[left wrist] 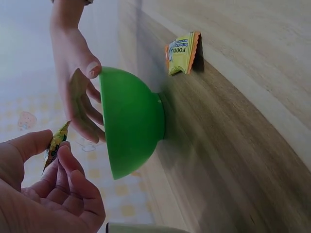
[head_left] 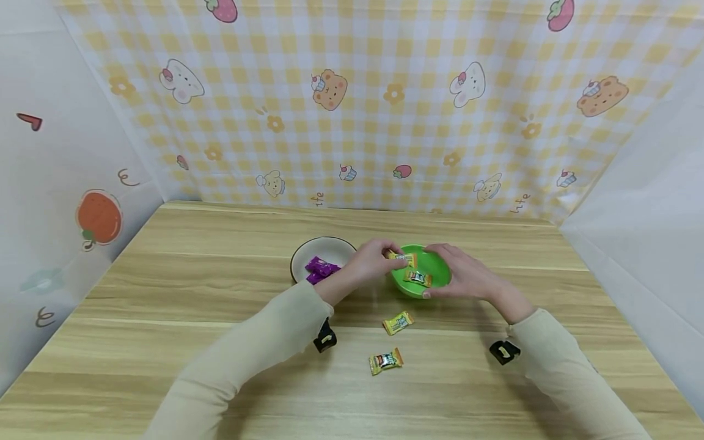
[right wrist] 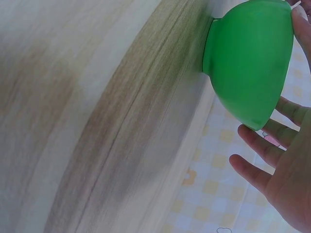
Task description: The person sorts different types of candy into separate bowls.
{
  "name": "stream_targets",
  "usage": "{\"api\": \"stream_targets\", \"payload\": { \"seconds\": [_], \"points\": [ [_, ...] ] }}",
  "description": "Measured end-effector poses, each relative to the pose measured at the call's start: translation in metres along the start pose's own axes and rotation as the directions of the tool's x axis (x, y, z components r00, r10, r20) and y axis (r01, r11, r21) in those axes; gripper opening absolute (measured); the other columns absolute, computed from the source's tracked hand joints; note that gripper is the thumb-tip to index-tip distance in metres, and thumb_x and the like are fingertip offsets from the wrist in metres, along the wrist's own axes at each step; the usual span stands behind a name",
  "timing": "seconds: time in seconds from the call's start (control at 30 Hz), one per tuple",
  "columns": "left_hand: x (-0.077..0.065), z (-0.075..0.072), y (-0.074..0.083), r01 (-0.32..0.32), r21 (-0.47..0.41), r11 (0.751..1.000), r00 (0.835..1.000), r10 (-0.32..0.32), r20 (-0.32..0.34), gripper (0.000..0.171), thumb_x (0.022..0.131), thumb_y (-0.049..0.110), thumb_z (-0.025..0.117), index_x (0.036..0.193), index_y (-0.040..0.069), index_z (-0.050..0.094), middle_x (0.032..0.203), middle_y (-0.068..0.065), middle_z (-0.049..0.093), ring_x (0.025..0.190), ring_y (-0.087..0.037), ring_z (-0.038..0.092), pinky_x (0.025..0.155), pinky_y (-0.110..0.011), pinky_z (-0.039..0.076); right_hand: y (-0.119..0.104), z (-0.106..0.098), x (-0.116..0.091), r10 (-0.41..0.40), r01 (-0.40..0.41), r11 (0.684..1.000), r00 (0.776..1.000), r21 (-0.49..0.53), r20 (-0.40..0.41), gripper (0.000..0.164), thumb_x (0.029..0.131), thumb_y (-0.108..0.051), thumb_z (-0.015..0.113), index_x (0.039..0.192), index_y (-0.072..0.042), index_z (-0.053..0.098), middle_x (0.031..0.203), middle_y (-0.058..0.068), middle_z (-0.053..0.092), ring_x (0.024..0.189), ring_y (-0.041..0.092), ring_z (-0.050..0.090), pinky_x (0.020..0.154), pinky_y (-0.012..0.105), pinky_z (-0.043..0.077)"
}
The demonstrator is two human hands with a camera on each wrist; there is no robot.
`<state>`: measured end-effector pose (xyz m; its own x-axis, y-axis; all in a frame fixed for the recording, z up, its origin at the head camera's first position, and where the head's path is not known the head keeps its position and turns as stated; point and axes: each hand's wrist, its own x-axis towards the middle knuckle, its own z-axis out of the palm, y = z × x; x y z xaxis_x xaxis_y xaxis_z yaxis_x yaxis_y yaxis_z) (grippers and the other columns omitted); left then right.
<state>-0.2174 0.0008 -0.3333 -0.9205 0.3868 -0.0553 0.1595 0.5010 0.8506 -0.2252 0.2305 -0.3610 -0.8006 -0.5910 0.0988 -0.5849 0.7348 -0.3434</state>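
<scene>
Between thumb and fingertips my left hand [head_left: 370,261] pinches a yellow wrapped candy [head_left: 406,259], just over the left side of a green bowl [head_left: 437,266]. The left wrist view shows that candy edge-on, beside the bowl's rim. My right hand [head_left: 472,275] holds the bowl from the right, thumb at the near rim and fingers spread along the far side. Inside the bowl lies another yellow candy [head_left: 418,278]. The bowl stands upright on the wooden table [head_left: 231,244].
Two yellow candies lie on the table in front of the bowl: a nearer candy [head_left: 386,361] and a farther candy [head_left: 398,322]. To the left, partly behind my left forearm, stands a white dark-rimmed bowl [head_left: 305,252] with purple wrapped candies [head_left: 321,266]. A checked cloth [head_left: 374,122] hangs behind.
</scene>
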Motion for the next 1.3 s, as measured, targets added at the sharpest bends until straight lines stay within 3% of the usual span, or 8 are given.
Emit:
{"api": "stream_targets", "payload": {
  "seconds": [0.37, 0.57, 0.93, 1.3],
  "points": [
    [0.008, 0.013, -0.001, 0.018, 0.002, 1.000, 0.999, -0.018, -0.033, 0.022, 0.079, 0.024, 0.067, 0.095, 0.010, 0.063, 0.077, 0.000, 0.056, 0.067, -0.012, 0.051, 0.054, -0.021, 0.042, -0.002, 0.000, 0.000, -0.007, 0.007, 1.000, 1.000, 0.011, -0.003, 0.090, 0.063, -0.064, 0.064, 0.130, -0.011, 0.036, 0.126, 0.012, 0.042, 0.109, 0.025, 0.042, 0.076, 0.044, 0.043],
    [0.002, 0.014, -0.001, -0.036, 0.029, 0.999, 0.999, 0.036, -0.003, 0.025, 0.079, 0.025, 0.067, 0.098, 0.009, 0.062, 0.078, 0.001, 0.055, 0.071, -0.013, 0.050, 0.056, -0.022, 0.042, -0.001, 0.000, 0.000, -0.008, 0.008, 1.000, 1.000, 0.004, -0.008, 0.090, 0.062, -0.063, 0.065, 0.130, -0.011, 0.036, 0.124, 0.011, 0.043, 0.105, 0.023, 0.043, 0.073, 0.042, 0.044],
    [-0.032, 0.009, -0.011, -0.137, 0.004, 0.991, 0.987, 0.136, 0.086, 0.020, 0.077, 0.018, 0.069, 0.093, 0.008, 0.063, 0.073, 0.003, 0.057, 0.068, -0.013, 0.053, 0.057, -0.023, 0.043, -0.002, 0.001, 0.000, -0.006, 0.006, 1.000, 1.000, 0.001, -0.012, 0.092, 0.061, -0.064, 0.065, 0.130, -0.010, 0.036, 0.124, 0.011, 0.043, 0.105, 0.024, 0.044, 0.073, 0.043, 0.044],
    [-0.071, 0.014, -0.032, -0.135, -0.021, 0.991, 0.969, 0.137, 0.204, 0.021, 0.076, 0.017, 0.069, 0.094, 0.008, 0.061, 0.073, 0.005, 0.057, 0.067, -0.008, 0.055, 0.062, -0.023, 0.045, -0.002, 0.000, 0.000, 0.005, -0.005, 1.000, 1.000, -0.006, -0.004, 0.093, 0.061, -0.065, 0.065, 0.130, -0.010, 0.036, 0.126, 0.014, 0.041, 0.111, 0.027, 0.041, 0.080, 0.047, 0.041]
  ]
}}
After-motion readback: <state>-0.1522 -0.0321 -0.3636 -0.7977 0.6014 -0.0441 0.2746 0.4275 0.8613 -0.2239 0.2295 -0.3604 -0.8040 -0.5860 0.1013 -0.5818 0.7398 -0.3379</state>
